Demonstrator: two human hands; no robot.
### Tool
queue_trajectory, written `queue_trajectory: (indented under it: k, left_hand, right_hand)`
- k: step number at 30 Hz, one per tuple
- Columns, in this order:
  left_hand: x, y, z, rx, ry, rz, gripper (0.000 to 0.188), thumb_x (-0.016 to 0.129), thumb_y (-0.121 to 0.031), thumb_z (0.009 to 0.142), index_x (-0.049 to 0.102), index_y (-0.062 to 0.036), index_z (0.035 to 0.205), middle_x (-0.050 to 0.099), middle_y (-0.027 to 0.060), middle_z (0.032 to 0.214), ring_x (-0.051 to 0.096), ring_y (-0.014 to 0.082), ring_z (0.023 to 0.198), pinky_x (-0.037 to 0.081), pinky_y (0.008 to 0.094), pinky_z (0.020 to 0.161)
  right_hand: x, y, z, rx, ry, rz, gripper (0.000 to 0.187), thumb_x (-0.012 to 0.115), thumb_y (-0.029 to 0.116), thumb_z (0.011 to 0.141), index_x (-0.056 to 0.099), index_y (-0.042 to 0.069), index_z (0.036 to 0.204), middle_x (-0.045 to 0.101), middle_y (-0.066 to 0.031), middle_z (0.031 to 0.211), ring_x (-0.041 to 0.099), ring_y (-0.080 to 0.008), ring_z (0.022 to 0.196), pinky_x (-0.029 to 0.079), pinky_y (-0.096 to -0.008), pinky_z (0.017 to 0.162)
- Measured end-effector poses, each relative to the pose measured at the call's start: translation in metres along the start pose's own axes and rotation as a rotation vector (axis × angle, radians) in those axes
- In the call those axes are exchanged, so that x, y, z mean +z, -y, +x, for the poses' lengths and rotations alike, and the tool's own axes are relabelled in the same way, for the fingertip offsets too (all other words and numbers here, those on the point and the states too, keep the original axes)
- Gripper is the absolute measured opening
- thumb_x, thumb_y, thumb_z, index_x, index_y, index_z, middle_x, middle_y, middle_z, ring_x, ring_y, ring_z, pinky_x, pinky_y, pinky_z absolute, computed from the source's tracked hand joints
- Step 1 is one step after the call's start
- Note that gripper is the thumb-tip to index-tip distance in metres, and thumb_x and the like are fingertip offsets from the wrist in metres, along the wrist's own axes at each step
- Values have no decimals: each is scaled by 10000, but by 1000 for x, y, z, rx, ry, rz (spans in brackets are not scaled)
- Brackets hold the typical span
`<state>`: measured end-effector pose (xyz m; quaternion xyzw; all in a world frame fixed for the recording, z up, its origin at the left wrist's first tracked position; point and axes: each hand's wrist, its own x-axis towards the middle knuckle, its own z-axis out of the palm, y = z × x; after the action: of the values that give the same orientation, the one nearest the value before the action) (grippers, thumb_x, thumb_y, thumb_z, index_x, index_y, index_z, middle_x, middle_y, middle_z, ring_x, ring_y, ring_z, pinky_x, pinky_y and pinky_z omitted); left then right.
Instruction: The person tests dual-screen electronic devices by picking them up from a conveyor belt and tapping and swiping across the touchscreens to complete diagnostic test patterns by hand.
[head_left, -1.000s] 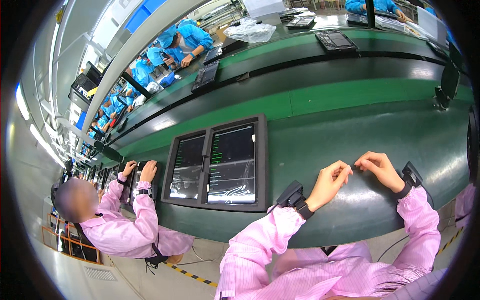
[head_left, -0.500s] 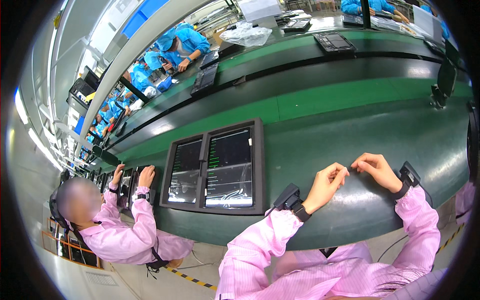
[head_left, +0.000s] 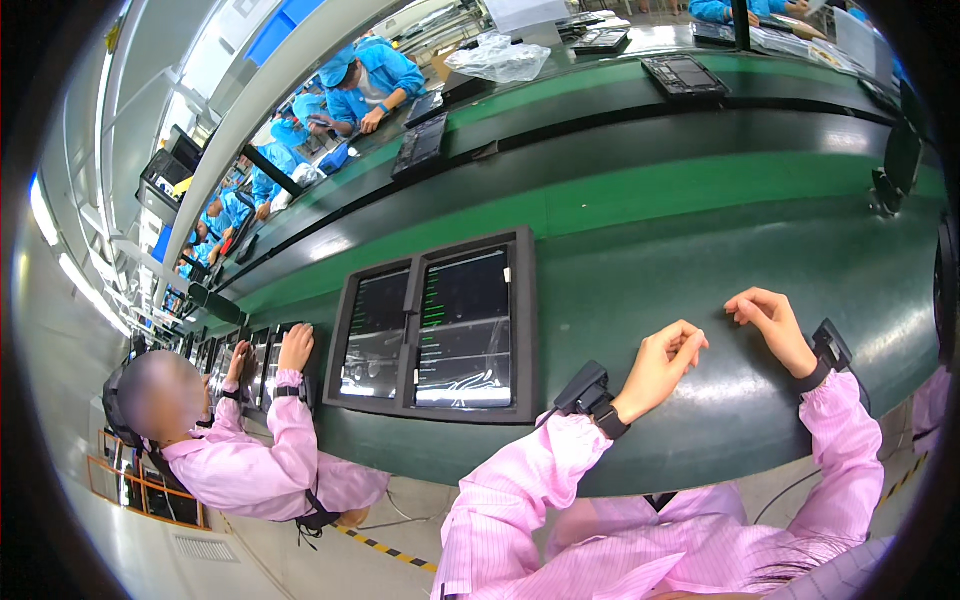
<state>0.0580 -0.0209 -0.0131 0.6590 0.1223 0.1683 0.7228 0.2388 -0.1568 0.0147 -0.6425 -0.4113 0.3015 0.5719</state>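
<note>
My left hand (head_left: 660,370) hovers over the green bench (head_left: 620,270), its fingers curled loosely together with nothing visible in them. A little farther off to its right is my right hand (head_left: 772,325), also bare, with fingers bent inward. A gap separates the two. To the left of my left hand, a dark grey foam tray (head_left: 527,330) lies on the bench and neither hand touches it. Two tablets with black screens sit side by side in it, the left tablet (head_left: 376,335) and the right tablet (head_left: 463,325). Lines of green text and bright reflections show on the glass.
A co-worker in pink (head_left: 250,465) sits to my left, both hands on a row of dark devices (head_left: 262,360). Beyond the bench runs a dark conveyor (head_left: 600,150), with a tablet-like part (head_left: 685,77) behind it. A black stand (head_left: 892,175) rises at far right.
My right hand has moved slightly away from me and to the right, widening the gap to my left hand. The whole view has shifted a little.
</note>
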Motion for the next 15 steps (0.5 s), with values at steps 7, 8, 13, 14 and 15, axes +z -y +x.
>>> queue_trajectory:
  k: [7, 8, 13, 14, 15]
  left_hand:
    - [0, -2, 0, 0, -2, 8, 203, 520, -203, 1022, 620, -38, 958, 565, -31, 723, 470, 36, 643, 391, 196, 588]
    - [0, -2, 0, -1, -2, 8, 203, 520, -203, 1022, 620, -38, 958, 565, -31, 723, 470, 36, 643, 391, 196, 588]
    - [0, -3, 0, 12, 10, 2, 196, 517, -199, 1023, 620, -41, 966, 565, -32, 721, 473, 36, 645, 392, 192, 593]
    - [1, -3, 1, 11, 9, 2, 196, 517, -199, 1023, 620, -41, 966, 565, -32, 721, 473, 36, 645, 392, 192, 593]
    - [1, -4, 0, 0, 4, 10, 197, 516, -200, 1023, 620, -42, 967, 564, -33, 720, 471, 36, 642, 392, 192, 591]
  right_hand:
    - [1, 4, -3, 7, 82, 10, 231, 570, 171, 983, 694, -21, 1013, 675, -49, 932, 594, -113, 835, 484, -265, 794]
    - [3, 6, -5, 7, 82, 11, 231, 570, 171, 983, 694, -21, 1013, 675, -49, 932, 594, -113, 835, 484, -265, 794]
    - [11, 10, -13, -11, 297, 2, 179, 577, 100, 966, 694, -30, 1006, 658, -65, 981, 619, -132, 886, 500, -284, 812]
    - [10, 10, -13, -24, 307, -29, 187, 573, 110, 969, 693, -31, 1001, 664, -67, 980, 620, -132, 890, 501, -287, 813]
    - [10, 10, -12, -21, 306, -26, 187, 573, 110, 969, 693, -31, 1001, 664, -67, 980, 620, -132, 890, 501, -287, 813]
